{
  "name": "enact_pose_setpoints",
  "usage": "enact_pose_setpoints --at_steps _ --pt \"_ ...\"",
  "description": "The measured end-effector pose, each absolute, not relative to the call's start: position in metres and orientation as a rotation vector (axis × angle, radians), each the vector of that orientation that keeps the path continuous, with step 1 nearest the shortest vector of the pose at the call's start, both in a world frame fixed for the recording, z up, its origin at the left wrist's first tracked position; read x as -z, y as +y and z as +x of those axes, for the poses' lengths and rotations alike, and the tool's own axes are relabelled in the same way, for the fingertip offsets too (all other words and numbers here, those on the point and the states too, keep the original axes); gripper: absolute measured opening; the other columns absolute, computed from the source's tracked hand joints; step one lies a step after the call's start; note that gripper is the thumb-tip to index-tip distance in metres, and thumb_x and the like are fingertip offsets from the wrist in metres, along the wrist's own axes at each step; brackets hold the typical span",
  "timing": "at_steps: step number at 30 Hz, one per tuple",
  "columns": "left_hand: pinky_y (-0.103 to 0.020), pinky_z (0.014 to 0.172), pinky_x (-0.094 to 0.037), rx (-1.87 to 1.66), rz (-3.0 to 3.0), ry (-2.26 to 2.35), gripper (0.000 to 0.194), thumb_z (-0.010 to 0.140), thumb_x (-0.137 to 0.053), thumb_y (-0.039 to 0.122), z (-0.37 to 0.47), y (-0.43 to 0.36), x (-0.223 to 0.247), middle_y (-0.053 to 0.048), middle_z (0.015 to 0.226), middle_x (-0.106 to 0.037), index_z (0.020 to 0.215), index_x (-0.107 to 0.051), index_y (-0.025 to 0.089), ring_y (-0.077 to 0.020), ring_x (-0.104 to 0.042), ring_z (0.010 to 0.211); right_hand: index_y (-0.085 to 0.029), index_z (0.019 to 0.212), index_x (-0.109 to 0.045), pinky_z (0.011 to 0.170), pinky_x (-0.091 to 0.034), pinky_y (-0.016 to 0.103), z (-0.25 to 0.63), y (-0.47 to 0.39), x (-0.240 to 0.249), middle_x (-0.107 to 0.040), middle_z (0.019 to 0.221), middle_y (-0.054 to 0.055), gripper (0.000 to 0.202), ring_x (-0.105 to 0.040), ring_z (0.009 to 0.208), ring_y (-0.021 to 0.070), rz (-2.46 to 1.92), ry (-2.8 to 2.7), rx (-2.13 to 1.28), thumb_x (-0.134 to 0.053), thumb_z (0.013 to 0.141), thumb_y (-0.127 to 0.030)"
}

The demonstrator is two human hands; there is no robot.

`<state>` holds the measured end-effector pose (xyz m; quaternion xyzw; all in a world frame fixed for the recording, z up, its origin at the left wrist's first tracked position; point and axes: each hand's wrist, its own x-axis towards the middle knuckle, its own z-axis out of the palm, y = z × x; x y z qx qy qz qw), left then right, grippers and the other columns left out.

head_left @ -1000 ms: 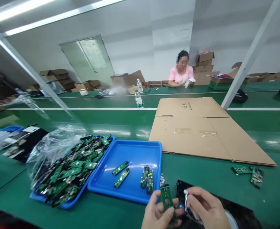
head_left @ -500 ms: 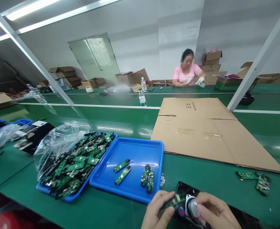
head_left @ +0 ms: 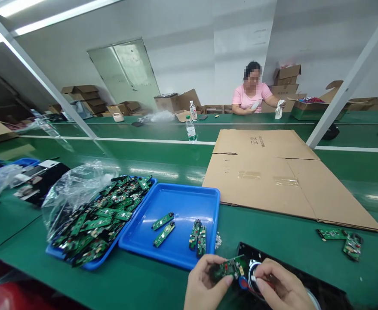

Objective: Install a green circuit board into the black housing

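At the bottom edge my left hand pinches a small green circuit board, held nearly flat. My right hand grips a round silver and black part with a blue and red spot, pressed against the board's right end. Both hands hover over a black mat. Just ahead lies a blue tray with a few green boards in it. A small heap of white bits lies beside the tray.
Left of the tray, a second blue tray carries a heap of green boards under a clear plastic bag. A flattened cardboard box lies ahead. Two loose boards rest at right. A water bottle and a seated person are far across.
The board went from upright in my left hand to nearly flat, and my right hand brought the round part against it. The far person lowered a white cloth.
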<state>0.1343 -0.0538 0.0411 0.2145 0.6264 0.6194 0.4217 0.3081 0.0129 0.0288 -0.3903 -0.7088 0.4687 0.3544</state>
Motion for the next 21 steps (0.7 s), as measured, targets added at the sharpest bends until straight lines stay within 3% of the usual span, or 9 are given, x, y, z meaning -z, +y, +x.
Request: enact_pose_setpoints --at_steps 3,7,12,14,16,17,19,21 --pt "-0.027 0.071 -0.056 -1.554 0.581 1.583 0.020 0.049 -0.077 0.018 0.133 -0.054 -0.049 -0.003 0.071 -0.078 0.068 -0.073 0.023 -0.0221 -0.070 0.072 -0.033 0.075 -0.064 0.045 -0.047 0.015 0.310 0.014 -0.020 -0.061 0.063 -0.004 0.011 -0.057 0.049 0.0108 -0.873 -1.951 -1.208 -0.056 0.083 -0.034" --pt "-0.025 0.067 -0.055 -1.587 0.515 1.518 0.050 0.050 -0.083 0.023 0.122 -0.049 -0.062 0.000 0.069 -0.077 0.096 -0.062 0.025 -0.0182 -0.068 0.066 -0.032 0.080 -0.060 0.045 -0.047 0.016 0.308 0.010 -0.014 -0.060 0.066 -0.004 0.011 -0.057 0.049 0.0112 -0.871 -1.972 -1.210 -0.051 0.086 -0.031" --pt "-0.033 0.061 -0.062 -1.564 0.422 1.516 0.043 0.050 -0.088 0.034 0.098 -0.044 -0.074 0.001 0.073 -0.069 0.081 -0.063 0.018 -0.0189 -0.065 0.070 -0.031 0.081 -0.057 0.045 -0.047 0.015 0.299 0.003 -0.015 -0.059 0.066 -0.005 0.009 -0.058 0.051 0.0106 -0.802 -2.030 -1.049 -0.054 0.082 -0.023" --pt "-0.031 0.054 -0.061 -1.539 0.437 1.522 0.059 0.049 -0.089 0.032 0.091 -0.044 -0.075 0.003 0.074 -0.066 0.101 -0.063 0.020 -0.0161 -0.063 0.062 -0.030 0.081 -0.057 0.044 -0.046 0.014 0.296 0.002 -0.019 -0.058 0.064 -0.006 0.011 -0.057 0.049 0.0098 -0.763 -2.041 -0.969 -0.055 0.081 -0.020" --pt "-0.026 0.045 -0.056 -1.486 0.470 1.488 0.085 0.051 -0.088 0.027 0.086 -0.045 -0.072 0.006 0.072 -0.066 0.125 -0.047 0.026 -0.0138 -0.060 0.053 -0.030 0.082 -0.057 0.042 -0.045 0.013 0.293 0.002 -0.023 -0.057 0.062 -0.006 0.012 -0.056 0.046 0.0087 -0.725 -2.044 -0.910 -0.056 0.081 -0.018" --pt "-0.024 0.043 -0.053 -1.429 0.502 1.463 0.088 0.051 -0.088 0.024 0.084 -0.046 -0.069 0.006 0.072 -0.068 0.127 -0.044 0.027 -0.0132 -0.059 0.050 -0.029 0.082 -0.056 0.041 -0.044 0.012 0.292 0.001 -0.026 -0.057 0.062 -0.007 0.013 -0.054 0.045 0.0080 -0.705 -2.044 -0.872 -0.055 0.081 -0.017" --pt "-0.023 0.048 -0.052 -1.244 0.595 1.414 0.069 0.054 -0.085 0.019 0.083 -0.047 -0.062 0.000 0.077 -0.075 0.115 -0.054 0.022 -0.0143 -0.063 0.056 -0.028 0.082 -0.056 0.039 -0.041 0.011 0.289 0.000 -0.030 -0.054 0.059 -0.007 0.014 -0.051 0.041 0.0066 -0.669 -2.053 -0.760 -0.054 0.080 -0.014" --pt "-0.023 0.061 -0.053 -1.076 0.691 1.383 0.041 0.053 -0.080 0.011 0.086 -0.047 -0.055 -0.004 0.085 -0.078 0.090 -0.066 0.019 -0.0172 -0.069 0.071 -0.027 0.077 -0.055 0.039 -0.041 0.012 0.285 -0.003 -0.034 -0.051 0.054 -0.008 0.015 -0.049 0.040 0.0064 -0.690 -2.052 -0.606 -0.051 0.080 -0.013"
